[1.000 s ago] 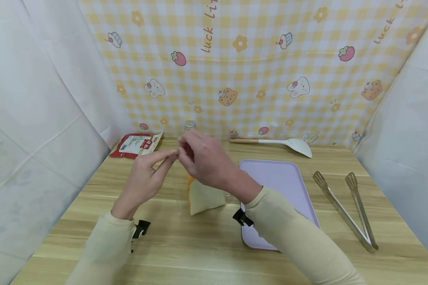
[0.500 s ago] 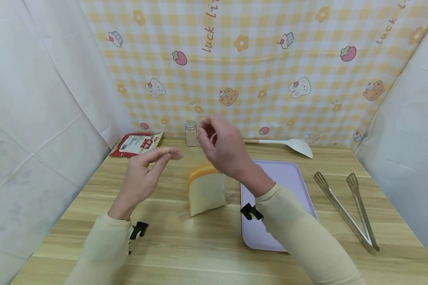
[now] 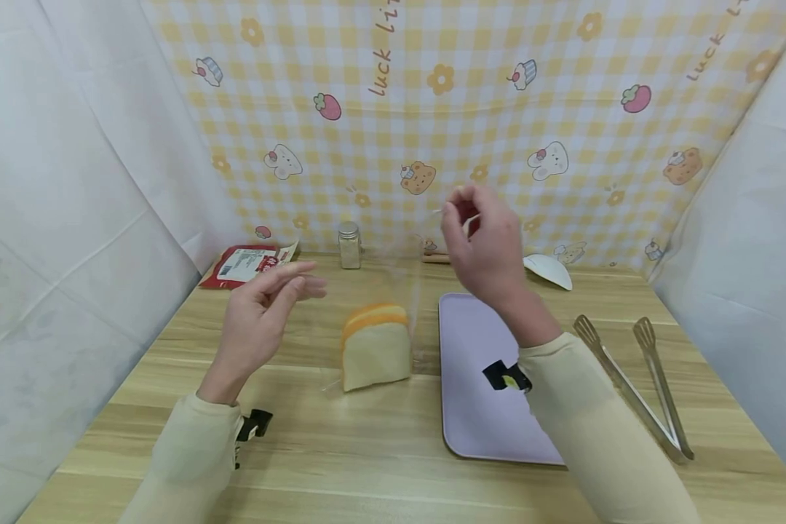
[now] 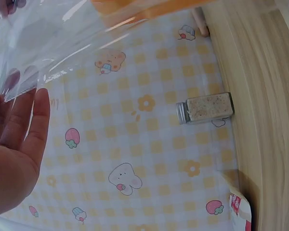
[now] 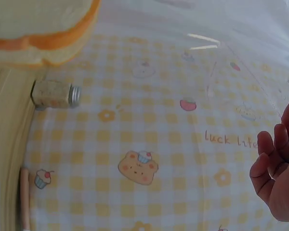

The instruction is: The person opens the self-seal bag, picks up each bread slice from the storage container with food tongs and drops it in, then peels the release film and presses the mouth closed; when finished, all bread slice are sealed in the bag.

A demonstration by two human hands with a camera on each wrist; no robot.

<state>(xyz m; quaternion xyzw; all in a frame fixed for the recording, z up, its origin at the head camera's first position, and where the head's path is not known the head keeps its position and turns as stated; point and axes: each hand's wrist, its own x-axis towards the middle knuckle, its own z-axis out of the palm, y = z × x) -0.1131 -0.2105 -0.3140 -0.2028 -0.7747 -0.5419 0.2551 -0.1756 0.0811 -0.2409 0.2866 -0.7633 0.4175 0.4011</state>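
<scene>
Sliced bread (image 3: 376,349) with an orange-brown crust stands upright in a clear plastic bag (image 4: 62,43) on the table. In the head view, my left hand (image 3: 252,331) is raised to the left above the bread. Its thumb and fingers hold the bag's edge, and some fingertips show through the film in the left wrist view. My right hand (image 3: 487,244) is higher and further right, its thumb and curled fingers pinching the other side of the bag's mouth. The film stretches up between both hands, and its outline is faint. The right wrist view shows the bread (image 5: 43,29) close up.
A purple tray (image 3: 458,407) lies right of the bread, partly under the right forearm. Metal tongs (image 3: 658,393) lie at the right. A seasoning jar (image 3: 349,246), a red packet (image 3: 249,267) and a white spatula (image 3: 548,271) are along the back, before a checked cloth (image 3: 367,131).
The hands were together at first. My right hand has moved right and up, drawing the bag's film with it. My left hand has shifted slightly left, and the bread and jar are less covered.
</scene>
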